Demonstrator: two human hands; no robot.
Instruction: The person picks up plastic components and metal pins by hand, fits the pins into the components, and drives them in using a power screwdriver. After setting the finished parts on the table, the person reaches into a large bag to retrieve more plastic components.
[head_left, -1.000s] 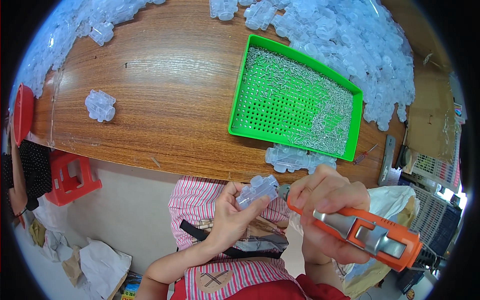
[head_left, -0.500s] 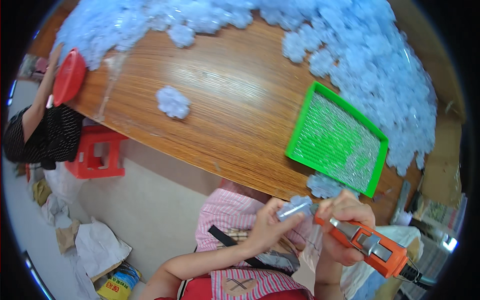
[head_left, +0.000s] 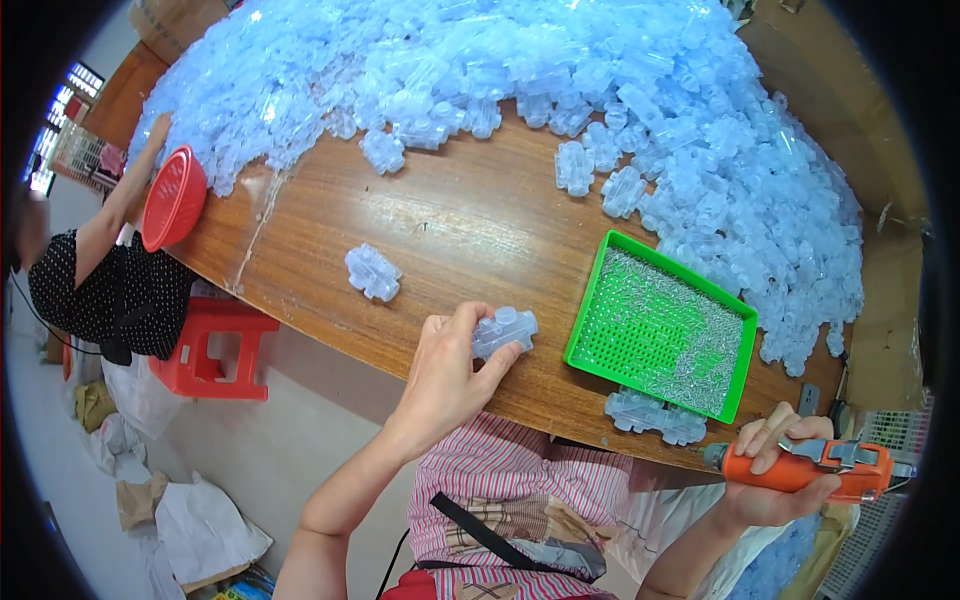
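Over the front edge of the table, my left hand (head_left: pixel 447 368) grips a translucent bluish plastic part (head_left: pixel 505 333) with rounded lobes between thumb and fingers. My right hand (head_left: pixel 775 465) is wrapped round an orange electric screwdriver (head_left: pixel 810 470), held sideways at the table's right front with its tip pointing left. A similar single plastic part (head_left: pixel 373 272) lies on the wood beyond my left hand. Between my hands, a green tray (head_left: pixel 600 300) holds many small metal screws (head_left: pixel 710 360). More clear parts (head_left: pixel 655 417) lie against the tray's near side.
A large heap of clear plastic parts (head_left: pixel 480 50) covers the table's far side and right. At left, another person's arm (head_left: pixel 120 215) reaches toward the heap beside a red basket (head_left: pixel 174 200). A red stool (head_left: pixel 215 350) stands below. Cardboard (head_left: pixel 880 200) borders the right.
My left hand has carried the plastic part forward and left, from my lap to above the table edge. The screwdriver has come away from the part and swung right, now nearly level.
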